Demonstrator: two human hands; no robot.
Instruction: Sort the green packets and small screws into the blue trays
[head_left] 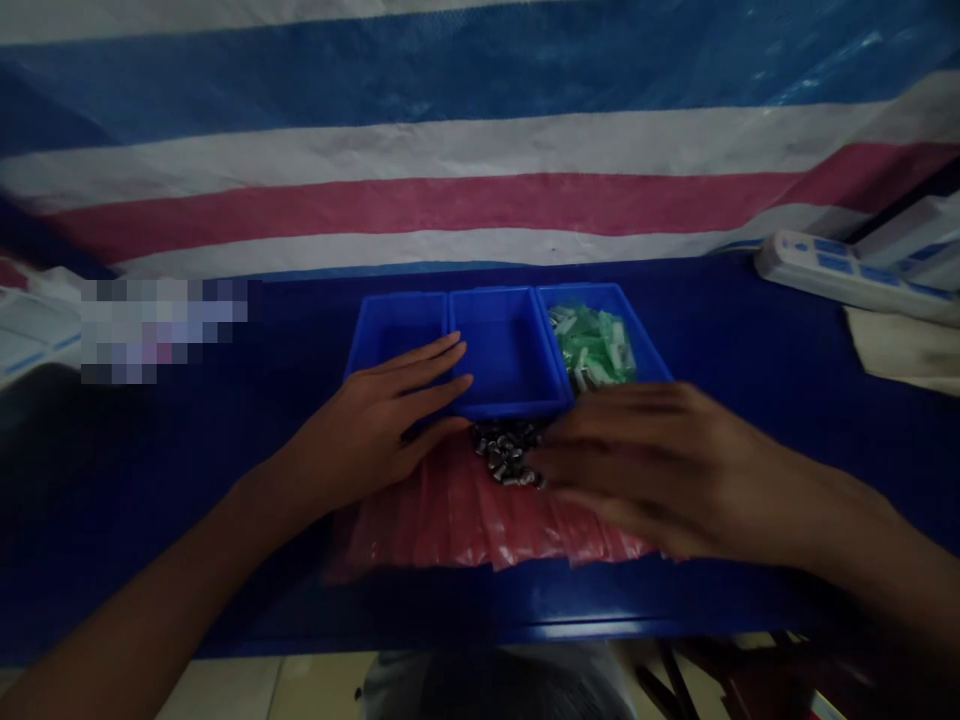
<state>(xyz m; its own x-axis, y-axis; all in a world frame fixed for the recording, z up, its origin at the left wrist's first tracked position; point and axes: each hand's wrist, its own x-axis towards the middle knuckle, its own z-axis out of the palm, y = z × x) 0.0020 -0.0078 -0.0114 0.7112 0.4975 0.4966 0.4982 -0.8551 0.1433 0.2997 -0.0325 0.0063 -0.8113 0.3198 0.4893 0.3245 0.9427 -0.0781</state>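
A small pile of shiny dark metal parts [501, 455] lies on a red plastic sheet or bag [480, 530], just in front of three joined blue bins [510, 409]. My left hand [390, 405] stretches over the front of the left bin and its divider, fingers extended, thumb close to the pile. My right hand [667, 455], slightly blurred, is at the pile's right side with its fingers extended toward the parts. I see nothing held in either hand, though the right fingertips' undersides are hidden. Green plastic packets [592, 345] fill the right bin; no contents show in the middle one.
The bins stand on a dark blue table [712, 330] before a striped plastic sheet [480, 130]. A whitish power strip [847, 270] and a beige piece [900, 345] lie at the right. White items [45, 320] sit at the left, partly pixelated.
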